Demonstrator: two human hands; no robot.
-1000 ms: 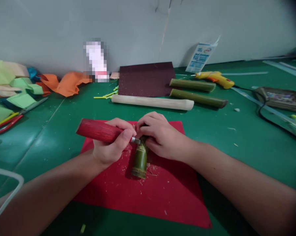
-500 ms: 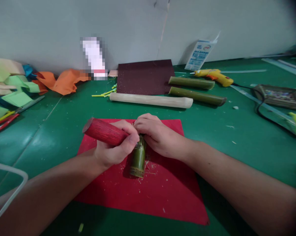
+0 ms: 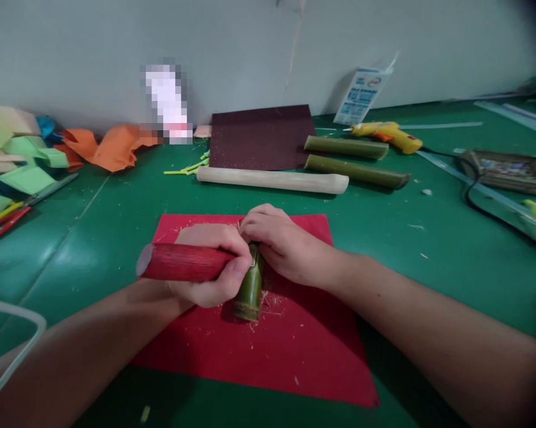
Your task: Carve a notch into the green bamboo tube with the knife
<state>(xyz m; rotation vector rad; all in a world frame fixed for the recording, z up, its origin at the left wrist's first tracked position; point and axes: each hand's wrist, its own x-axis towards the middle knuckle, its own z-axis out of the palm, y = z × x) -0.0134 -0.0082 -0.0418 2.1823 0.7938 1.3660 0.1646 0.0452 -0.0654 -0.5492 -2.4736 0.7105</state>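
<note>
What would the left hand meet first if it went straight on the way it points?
Probably the right hand, just beyond the left hand; depth is unclear, and the green bamboo piece by its fingertips could come first.

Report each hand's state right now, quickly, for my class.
Left hand: closed around the red handle.
Right hand: closed, holding the bamboo by its far end.

- Classification: a craft workshop or similar making bench; whether in home or business premises cannot be determined.
- Surface: green tabletop [image 3: 450,249] against a pale wall [image 3: 232,53]; red mat [image 3: 286,351] strewn with shavings [image 3: 270,301] around a bamboo piece [image 3: 250,291].
- Tools: yellow glue gun [image 3: 399,138], red-handled scissors [image 3: 16,219].
- Stock: two green bamboo lengths [image 3: 357,172], a pale stick [image 3: 272,180], coloured paper [image 3: 30,178] at left.
</note>
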